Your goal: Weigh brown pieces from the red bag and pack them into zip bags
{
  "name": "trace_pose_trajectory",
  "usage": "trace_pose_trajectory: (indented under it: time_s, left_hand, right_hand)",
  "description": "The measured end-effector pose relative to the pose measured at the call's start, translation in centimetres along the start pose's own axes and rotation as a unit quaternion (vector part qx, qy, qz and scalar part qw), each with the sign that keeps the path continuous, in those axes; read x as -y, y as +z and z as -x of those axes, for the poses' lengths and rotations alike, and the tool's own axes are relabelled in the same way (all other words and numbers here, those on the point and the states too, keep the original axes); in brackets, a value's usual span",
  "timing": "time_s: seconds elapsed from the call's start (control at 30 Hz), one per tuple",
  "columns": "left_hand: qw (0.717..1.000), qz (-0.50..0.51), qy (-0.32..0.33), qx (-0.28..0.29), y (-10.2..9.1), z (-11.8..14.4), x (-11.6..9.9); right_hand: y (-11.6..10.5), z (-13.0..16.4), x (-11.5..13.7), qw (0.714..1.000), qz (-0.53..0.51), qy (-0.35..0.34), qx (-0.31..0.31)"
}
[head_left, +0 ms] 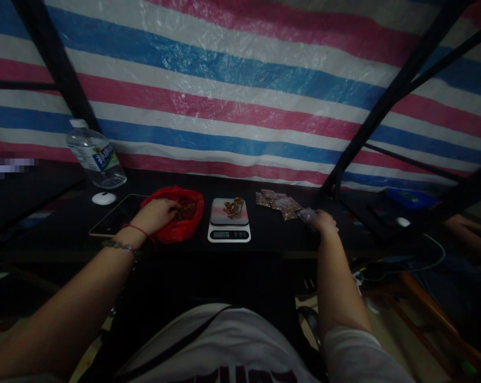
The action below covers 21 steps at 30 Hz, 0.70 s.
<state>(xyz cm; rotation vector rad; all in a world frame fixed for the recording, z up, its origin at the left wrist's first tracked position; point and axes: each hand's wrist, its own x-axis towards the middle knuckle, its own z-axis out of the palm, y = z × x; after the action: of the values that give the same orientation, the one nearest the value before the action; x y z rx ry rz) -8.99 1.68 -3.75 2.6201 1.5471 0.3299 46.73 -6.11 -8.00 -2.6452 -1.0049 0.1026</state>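
I have my left hand (157, 214) sunk into the crumpled red plastic bag (175, 219) of brownish pieces, fingers curled down among them; I cannot tell whether they are actually pinching any, since the bag's rim hides the tips. My right hand (323, 221) is out to the right, closed on a small clear plastic packet (306, 214) with dark contents, just beside the loose cluster of similar filled packets (279, 202) on the dark tabletop (272, 231). Between the hands sits the small white digital kitchen scale (229, 221), with a little heap of brown pieces (233, 207) on its platform; its display is too dim to read.

To do this well, I judge I should take only a few pieces per pinch, lift clear of the bag's rim so nothing catches, and drop them onto the platform's middle. The packet should stay off the scale. A clear plastic water bottle (95, 157) stands far left, its white cap (103, 198) beside it.
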Motion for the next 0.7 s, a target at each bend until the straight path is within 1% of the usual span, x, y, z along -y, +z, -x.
trace_pose_trajectory:
  time_s: [0.07,0.1,0.13,0.2,0.27,0.3,0.33,0.37,0.4,0.43,0.47,0.5,0.53,0.57,0.6,0.63,0.67,0.7]
  left_hand:
    - [1.0,0.004,-0.008,-0.01,-0.3,0.1,-0.2]
    - [1.0,0.006,-0.011,-0.019,-0.5,0.2,-0.3]
    - [0.999,0.007,-0.014,-0.033,-0.7,0.4,-0.4]
    - [0.997,0.018,-0.02,-0.078,-1.3,0.7,-0.9]
    - [0.99,0.054,-0.027,-0.126,-1.9,1.1,-1.8]
    - [0.985,0.09,-0.031,-0.145,-2.0,1.2,-2.4]
    - [0.977,0.139,-0.029,-0.157,-2.1,1.3,-3.2]
    - [0.966,0.204,-0.019,-0.155,-2.1,1.4,-4.1]
    - [0.946,0.284,0.001,-0.154,-1.9,1.4,-5.2]
    - [0.926,0.351,0.037,-0.136,-1.7,1.3,-6.3]
    - [0.902,0.41,0.081,-0.112,-1.5,1.2,-7.5]
    - [0.867,0.472,0.131,-0.09,-1.2,1.0,-8.6]
    - [0.829,0.527,0.179,-0.064,-0.9,0.8,-9.6]
    - [0.792,0.569,0.217,-0.05,-0.7,0.6,-10.5]
    - [0.768,0.592,0.242,-0.037,-0.6,0.5,-11.3]
    - [0.755,0.604,0.254,-0.026,-0.5,0.4,-11.8]
    - [0.75,0.61,0.256,-0.018,-0.5,0.3,-12.1]
    - [0.751,0.611,0.251,-0.012,-0.5,0.4,-12.3]
  right_hand:
    - [-0.6,0.2,-0.1,0.999,-0.024,0.026,-0.02]
    - [-1.0,0.3,-0.1,0.999,-0.038,0.024,-0.027]
    - [-1.6,0.4,-0.1,0.998,-0.057,0.001,-0.04]
    - [-2.8,0.9,0.7,0.988,-0.114,-0.074,-0.077]
    - [-4.1,2.1,2.4,0.959,-0.212,-0.152,-0.114]
    - [-4.7,3.2,3.8,0.936,-0.276,-0.186,-0.115]
    - [-5.1,4.5,5.3,0.906,-0.353,-0.214,-0.093]
    - [-5.5,6.1,7.1,0.871,-0.427,-0.239,-0.042]
    - [-5.7,8.0,9.0,0.832,-0.485,-0.269,0.027]
    - [-5.7,9.9,10.9,0.791,-0.528,-0.292,0.099]
    - [-5.6,12.0,12.7,0.75,-0.56,-0.312,0.164]
    - [-5.2,13.9,14.4,0.712,-0.58,-0.324,0.225]
    - [-4.8,15.8,15.9,0.682,-0.588,-0.334,0.278]
    - [-4.2,17.4,17.2,0.658,-0.584,-0.346,0.326]
    - [-3.5,18.7,18.3,0.637,-0.578,-0.354,0.368]
    - [-2.8,19.8,19.2,0.62,-0.571,-0.355,0.404]
    - [-2.1,20.7,19.8,0.61,-0.561,-0.355,0.432]
    - [-1.5,21.2,20.3,0.607,-0.553,-0.353,0.449]
